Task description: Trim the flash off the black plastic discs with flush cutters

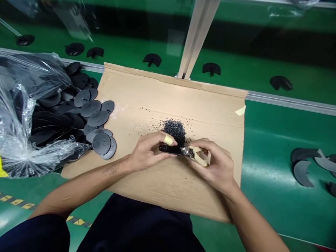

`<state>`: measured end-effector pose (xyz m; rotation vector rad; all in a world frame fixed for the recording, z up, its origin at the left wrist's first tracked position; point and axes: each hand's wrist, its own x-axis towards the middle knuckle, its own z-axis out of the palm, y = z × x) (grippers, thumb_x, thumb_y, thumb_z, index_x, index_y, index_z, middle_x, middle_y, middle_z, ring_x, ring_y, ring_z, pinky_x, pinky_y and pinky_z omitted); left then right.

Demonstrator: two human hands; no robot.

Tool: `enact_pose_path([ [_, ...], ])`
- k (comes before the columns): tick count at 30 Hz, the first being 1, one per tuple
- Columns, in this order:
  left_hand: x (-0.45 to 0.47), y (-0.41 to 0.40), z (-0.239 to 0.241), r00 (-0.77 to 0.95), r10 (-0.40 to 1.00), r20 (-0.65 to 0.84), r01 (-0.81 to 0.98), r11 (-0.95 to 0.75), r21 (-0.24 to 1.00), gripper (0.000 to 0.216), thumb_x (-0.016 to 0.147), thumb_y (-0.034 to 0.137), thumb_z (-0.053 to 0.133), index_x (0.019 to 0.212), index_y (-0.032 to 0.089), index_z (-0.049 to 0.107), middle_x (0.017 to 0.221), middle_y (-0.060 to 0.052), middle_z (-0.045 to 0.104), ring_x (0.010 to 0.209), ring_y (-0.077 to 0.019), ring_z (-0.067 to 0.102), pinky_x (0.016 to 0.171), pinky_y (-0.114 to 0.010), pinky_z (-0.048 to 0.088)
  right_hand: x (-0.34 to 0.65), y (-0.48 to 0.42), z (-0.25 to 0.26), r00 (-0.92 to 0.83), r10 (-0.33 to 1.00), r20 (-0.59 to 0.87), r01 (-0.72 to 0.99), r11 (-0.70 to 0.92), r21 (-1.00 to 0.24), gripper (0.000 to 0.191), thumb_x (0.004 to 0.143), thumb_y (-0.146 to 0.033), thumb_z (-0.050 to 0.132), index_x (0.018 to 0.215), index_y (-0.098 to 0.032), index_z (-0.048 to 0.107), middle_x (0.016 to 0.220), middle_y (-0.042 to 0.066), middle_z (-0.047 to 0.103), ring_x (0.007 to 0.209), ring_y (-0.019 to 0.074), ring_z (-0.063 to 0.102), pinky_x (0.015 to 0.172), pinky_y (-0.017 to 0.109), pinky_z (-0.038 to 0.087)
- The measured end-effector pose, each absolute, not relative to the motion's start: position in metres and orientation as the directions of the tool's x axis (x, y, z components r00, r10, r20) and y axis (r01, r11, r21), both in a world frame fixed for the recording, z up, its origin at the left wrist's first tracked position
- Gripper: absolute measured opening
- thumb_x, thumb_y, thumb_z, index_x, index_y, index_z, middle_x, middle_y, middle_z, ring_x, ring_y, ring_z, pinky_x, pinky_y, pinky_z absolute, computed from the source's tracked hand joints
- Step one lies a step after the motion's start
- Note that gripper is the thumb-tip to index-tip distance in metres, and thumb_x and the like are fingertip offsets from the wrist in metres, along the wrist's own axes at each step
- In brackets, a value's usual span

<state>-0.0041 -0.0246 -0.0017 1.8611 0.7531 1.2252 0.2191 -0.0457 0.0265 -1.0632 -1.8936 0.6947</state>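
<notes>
My left hand (148,151) is closed on a flat black plastic disc (170,149), held edge-on over a cardboard sheet (147,94); its index finger wears yellow tape. My right hand (216,164) grips small cutters with tape-wrapped handles (198,155), and their metal tip touches the disc's right edge. A heap of black shavings (174,128) lies on the cardboard just beyond both hands.
A clear plastic bag (23,115) spilling several black discs (98,119) lies at the left. A green conveyor belt (244,75) behind carries black parts (211,68). More dark curved parts (301,168) lie at the right. A metal post (195,35) rises behind the cardboard.
</notes>
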Motion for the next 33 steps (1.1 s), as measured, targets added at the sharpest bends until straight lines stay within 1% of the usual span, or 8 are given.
enact_pose_path([
  [3,-0.004,-0.023,-0.002,0.408,0.737,0.539,0.147,-0.635,0.758,0.012,0.092,0.016,0.068,0.104,0.016,0.066,0.097,-0.008,0.073,0.091,-0.0150,0.070,0.078,-0.027,0.061,0.219,-0.048,0.023,-0.389,0.746,0.541,0.454,0.666,-0.592,0.024,0.090,-0.020,0.069,0.113,-0.022,0.065,0.093,0.007,0.076,0.078,0.0200,0.072,0.063,0.033,0.056],
  [6,-0.005,-0.020,-0.005,0.493,0.647,0.582,0.279,-0.751,0.598,0.020,0.093,0.011,0.062,0.113,0.015,0.066,0.100,-0.009,0.071,0.091,-0.0166,0.069,0.076,-0.029,0.060,0.219,-0.048,0.022,-0.469,0.636,0.613,0.452,0.769,-0.452,0.020,0.093,-0.021,0.065,0.113,-0.020,0.064,0.092,0.010,0.076,0.078,0.0212,0.072,0.060,0.033,0.052],
  [7,-0.005,-0.020,-0.006,0.523,0.623,0.582,0.300,-0.773,0.559,0.023,0.093,0.009,0.060,0.114,0.015,0.066,0.101,-0.010,0.070,0.091,-0.0172,0.068,0.076,-0.030,0.060,0.219,-0.048,0.023,-0.480,0.630,0.611,0.438,0.775,-0.456,0.021,0.093,-0.021,0.066,0.113,-0.019,0.064,0.091,0.010,0.076,0.077,0.0212,0.071,0.060,0.033,0.052],
  [9,-0.005,-0.019,-0.007,0.553,0.605,0.573,0.307,-0.788,0.534,0.027,0.092,0.006,0.056,0.115,0.016,0.066,0.103,-0.010,0.070,0.092,-0.0176,0.067,0.075,-0.030,0.060,0.220,-0.048,0.025,-0.467,0.672,0.576,0.390,0.740,-0.547,0.025,0.089,-0.018,0.069,0.114,-0.020,0.064,0.092,0.009,0.076,0.078,0.0207,0.071,0.062,0.033,0.054],
  [12,-0.005,-0.018,-0.006,0.513,0.660,0.549,0.290,-0.735,0.613,0.031,0.092,0.004,0.053,0.117,0.017,0.065,0.104,-0.009,0.068,0.095,-0.0169,0.066,0.077,-0.030,0.059,0.225,-0.044,0.028,-0.362,0.785,0.503,0.333,0.613,-0.716,0.033,0.085,-0.015,0.074,0.115,-0.023,0.064,0.096,0.007,0.075,0.080,0.0195,0.070,0.065,0.031,0.056],
  [14,-0.006,-0.018,-0.005,0.462,0.706,0.537,0.250,-0.684,0.685,0.027,0.093,0.007,0.056,0.116,0.016,0.065,0.103,-0.009,0.068,0.095,-0.0168,0.066,0.079,-0.030,0.059,0.231,-0.039,0.028,-0.320,0.820,0.475,0.378,0.570,-0.730,0.032,0.086,-0.015,0.073,0.116,-0.024,0.065,0.099,0.007,0.074,0.081,0.0193,0.070,0.065,0.031,0.056],
  [19,-0.007,-0.018,-0.002,0.427,0.745,0.512,0.142,-0.614,0.776,0.024,0.092,0.008,0.058,0.114,0.016,0.066,0.104,-0.009,0.071,0.099,-0.0170,0.067,0.084,-0.033,0.059,0.242,-0.030,0.025,-0.431,0.791,0.435,0.568,0.612,-0.550,0.029,0.090,-0.018,0.069,0.118,-0.025,0.066,0.105,0.009,0.076,0.090,0.0227,0.070,0.075,0.038,0.055],
  [33,-0.007,-0.020,-0.005,0.440,0.724,0.530,0.078,-0.619,0.781,0.023,0.093,0.011,0.062,0.115,0.014,0.066,0.102,-0.010,0.072,0.097,-0.0165,0.069,0.083,-0.031,0.059,0.241,-0.032,0.022,-0.529,0.705,0.473,0.595,0.705,-0.386,0.026,0.092,-0.017,0.070,0.117,-0.020,0.066,0.105,0.009,0.078,0.086,0.0192,0.071,0.074,0.033,0.055],
])
